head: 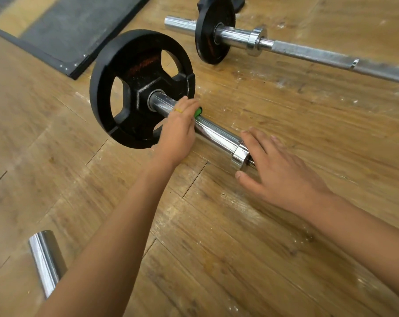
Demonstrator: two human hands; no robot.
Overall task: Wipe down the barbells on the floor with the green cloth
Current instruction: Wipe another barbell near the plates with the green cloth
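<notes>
The left hand (179, 130) is laid over the chrome sleeve (213, 133) of the nearest barbell, fingers curled down across the metal, and the green cloth (197, 112) is pressed beneath them; only a small green edge is seen past the fingertips, so how much of the cloth is wrapped round the sleeve cannot be told. The right hand (278, 170) is held open with fingers spread, empty, over the sleeve's end cap (242, 156), seemingly to steady the bar; whether it rests on the cap cannot be told for certain. Just beyond the left hand stands the black weight plate (139, 88), upright on the sleeve. The step in hand is judged to be the wiping of this sleeve between plate and cap. It would be done well if the cloth were kept closed round the sleeve and drawn its full length with steady pressure, the bar being held against rolling by the right hand. Farther off, beyond both hands, a second barbell (308, 51) lies on the wooden floor (239, 259) with its own smaller plate (213, 33). Near the left forearm another chrome bar end (46, 259) is seen.
</notes>
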